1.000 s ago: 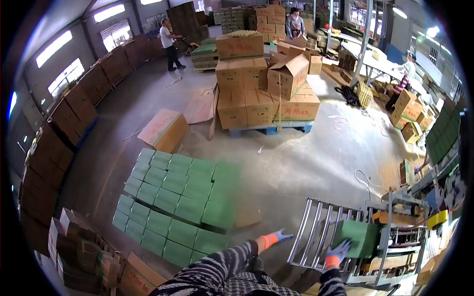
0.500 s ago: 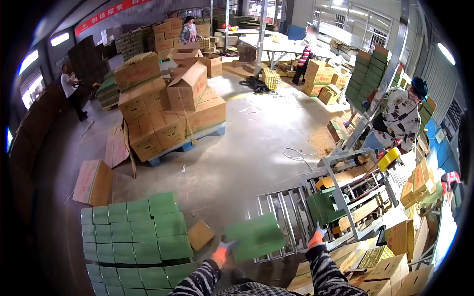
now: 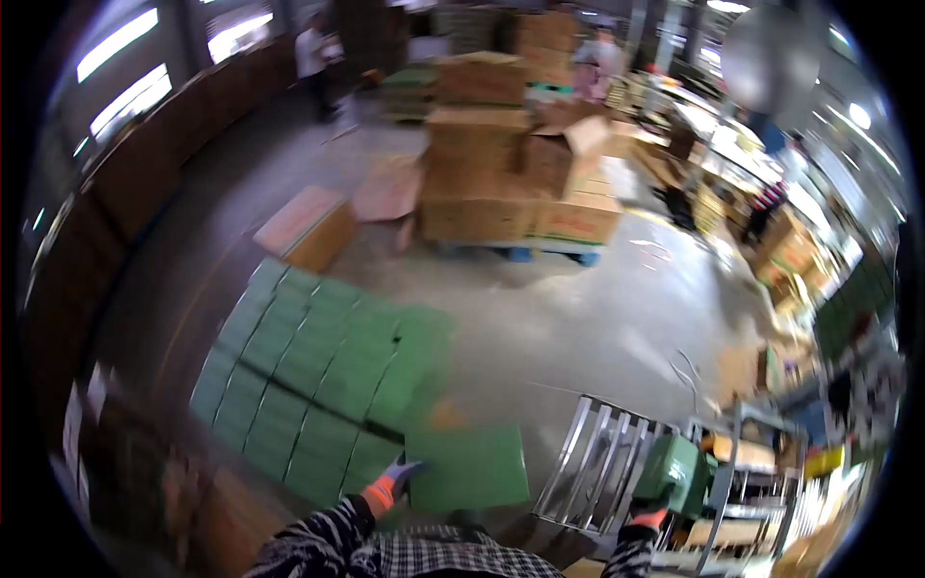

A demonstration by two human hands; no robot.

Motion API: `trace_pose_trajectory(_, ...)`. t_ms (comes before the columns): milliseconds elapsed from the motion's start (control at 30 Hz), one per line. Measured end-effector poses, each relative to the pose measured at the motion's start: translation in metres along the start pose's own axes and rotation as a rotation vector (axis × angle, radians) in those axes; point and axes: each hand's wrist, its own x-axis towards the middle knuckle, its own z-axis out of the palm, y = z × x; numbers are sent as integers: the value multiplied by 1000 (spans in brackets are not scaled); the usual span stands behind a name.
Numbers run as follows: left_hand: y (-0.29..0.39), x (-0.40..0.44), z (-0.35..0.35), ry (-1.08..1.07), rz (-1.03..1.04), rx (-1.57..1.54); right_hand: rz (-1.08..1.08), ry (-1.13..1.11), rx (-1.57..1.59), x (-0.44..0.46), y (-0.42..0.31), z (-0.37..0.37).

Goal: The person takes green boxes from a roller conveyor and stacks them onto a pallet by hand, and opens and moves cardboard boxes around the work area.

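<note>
My left hand (image 3: pixel 397 476), gloved in grey and orange, grips the left edge of a flat green box (image 3: pixel 468 466). This box is in front of my body, between the stack and the roller conveyor (image 3: pixel 599 464). At the right, my right hand (image 3: pixel 654 512) is closed on the near end of a second green box (image 3: pixel 669 470) on the conveyor; motion blurs its fingers. A large block of green boxes (image 3: pixel 318 352) in tight rows is left of my left hand. The held box's left edge is close to that block; I cannot tell whether they touch.
Brown cartons (image 3: pixel 482 173) are piled on a blue pallet (image 3: pixel 520 254) ahead. A single carton (image 3: pixel 308 229) lies beyond the green stack. A metal frame (image 3: pixel 734 472) stands over the conveyor's right end. One person (image 3: pixel 313 63) is at the far left, others farther back.
The view has swung left, so the conveyor appears farther right. My left hand and its green box have moved left, off the conveyor's edge toward the stack. My right hand remains at the other box.
</note>
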Motion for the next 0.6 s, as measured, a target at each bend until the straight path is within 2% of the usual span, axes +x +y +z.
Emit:
trace_pose_trajectory(100,13,-56,-58,112,-10,-251,-70,-31,-55,-45,56,52)
trace_pose_trajectory(133,18,-76,-68,177,19,-243,-56,-67,-80,-59,82,74)
trace_pose_trajectory(167,23,-94,-80,236,42,-227,-18,-120,-103,-75,115,98)
trace_pose_trajectory(267,14,-126,-138,357,123,-318,178,-309,-446,-67,213,129)
trace_pose_trajectory(300,19,-137,-155,377,175,-349,241,-218,-592,-108,249,180)
trace_pose_trajectory(367,27,-162,-187,400,272,-407,420,-353,-624,-141,332,224)
trace_pose_trajectory(400,34,-176,-202,443,305,-439,438,-459,-695,-164,377,247)
trace_pose_trajectory(433,41,-192,-215,483,339,-467,473,-455,-780,-176,423,258)
trace_pose_trajectory(467,44,-203,-233,520,368,-497,581,-495,-732,-173,470,256)
trace_pose_trajectory(533,45,-219,-291,546,402,-586,562,-450,-829,-220,566,276)
trace_pose_trajectory(600,58,-240,-358,590,381,-643,567,-536,-893,-223,680,246)
